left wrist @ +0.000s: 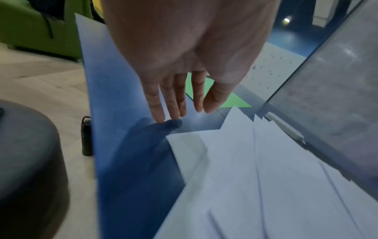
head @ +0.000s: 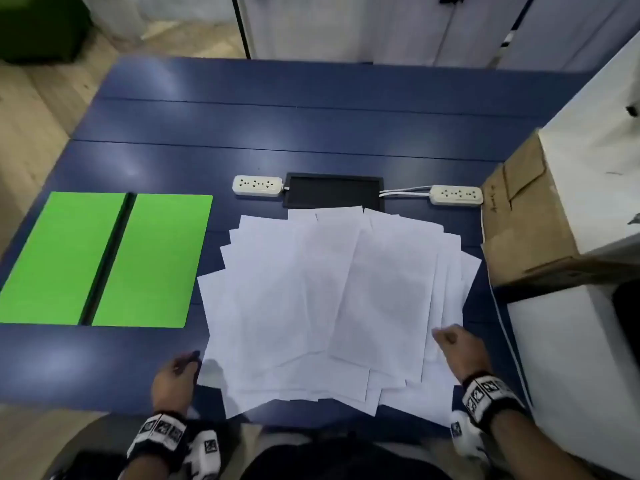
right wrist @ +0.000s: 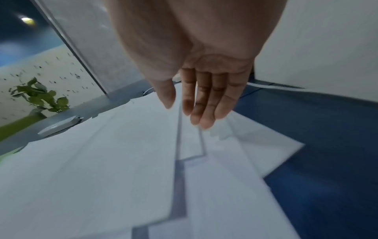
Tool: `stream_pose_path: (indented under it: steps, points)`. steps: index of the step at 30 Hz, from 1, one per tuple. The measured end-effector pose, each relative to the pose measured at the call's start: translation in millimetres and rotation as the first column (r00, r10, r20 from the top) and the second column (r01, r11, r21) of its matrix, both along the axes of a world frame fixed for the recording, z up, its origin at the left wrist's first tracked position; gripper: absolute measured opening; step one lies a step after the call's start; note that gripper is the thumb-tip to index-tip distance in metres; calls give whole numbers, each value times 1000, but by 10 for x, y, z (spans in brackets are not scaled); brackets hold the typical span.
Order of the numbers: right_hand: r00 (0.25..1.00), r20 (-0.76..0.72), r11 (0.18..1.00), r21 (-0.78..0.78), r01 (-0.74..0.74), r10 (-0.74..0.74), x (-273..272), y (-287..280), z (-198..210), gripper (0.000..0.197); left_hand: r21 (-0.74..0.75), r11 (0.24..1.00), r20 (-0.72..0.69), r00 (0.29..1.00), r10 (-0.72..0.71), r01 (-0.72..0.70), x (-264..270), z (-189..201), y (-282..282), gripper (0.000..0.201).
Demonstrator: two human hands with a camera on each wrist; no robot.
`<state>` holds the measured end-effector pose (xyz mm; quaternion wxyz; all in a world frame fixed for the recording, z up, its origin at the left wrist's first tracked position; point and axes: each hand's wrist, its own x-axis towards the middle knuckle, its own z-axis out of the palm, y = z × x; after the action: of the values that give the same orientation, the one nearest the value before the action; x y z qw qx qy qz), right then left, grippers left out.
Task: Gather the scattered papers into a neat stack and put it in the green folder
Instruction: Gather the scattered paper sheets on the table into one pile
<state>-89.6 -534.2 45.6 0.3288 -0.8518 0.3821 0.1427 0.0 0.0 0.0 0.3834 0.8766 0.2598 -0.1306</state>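
Note:
Several white papers [head: 332, 299] lie fanned and overlapping on the blue table [head: 277, 126], in front of me. The green folder [head: 104, 258] lies open and flat to their left, apart from them. My left hand [head: 180, 372] hovers at the pile's near left corner, fingers straight and together [left wrist: 174, 100], touching the table beside the papers [left wrist: 255, 177] and holding nothing. My right hand [head: 453, 344] is over the pile's near right side, fingers straight [right wrist: 200, 103] just above the papers [right wrist: 122, 161], holding nothing.
Two white power strips [head: 258, 185] [head: 456, 195] flank a black cable hatch [head: 333, 190] just behind the papers. A brown cardboard box [head: 519, 223] and a white cabinet [head: 588, 150] stand at the right edge. A dark bottle [left wrist: 87, 135] stands on the floor.

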Motion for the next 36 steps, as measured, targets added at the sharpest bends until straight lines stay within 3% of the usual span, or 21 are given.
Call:
stream_pose_path:
  steps: [4, 8, 13, 16, 19, 23, 28, 32, 36]
  points:
    - [995, 30, 996, 9, 92, -92, 485, 69, -175, 43, -178, 969, -74, 984, 162, -172, 297, -129, -76, 23]
    - [961, -50, 962, 11, 274, -273, 730, 196, -356, 73, -201, 948, -158, 964, 215, -245, 452, -328, -96, 23]
    - [938, -166, 952, -69, 298, -305, 881, 304, -434, 90, -83, 993, -203, 977, 69, -88, 521, -415, -150, 28]
    - [947, -141, 956, -94, 278, -290, 902, 328, -418, 80, -57, 997, -168, 985, 36, -46, 497, -377, -249, 19]
    - [944, -44, 941, -103, 322, -327, 906, 305, -397, 62, 10, 999, -146, 988, 41, -40, 506, -318, -327, 23]
    - [948, 113, 951, -61, 304, -296, 950, 253, -400, 22, 25, 998, -124, 990, 61, -58, 539, -246, -377, 26]
    - [966, 209, 982, -75, 173, -154, 1191, 464, -360, 22, -100, 993, -122, 991, 54, -67, 593, -312, -351, 36]
    - [995, 73, 996, -54, 76, -72, 1411, 724, -427, 32, -167, 985, -132, 991, 25, -47, 584, -253, -411, 18]
    - [995, -38, 993, -75, 89, -92, 1526, 895, -428, 33, -254, 965, -112, 993, 38, -66, 589, -229, -420, 23]
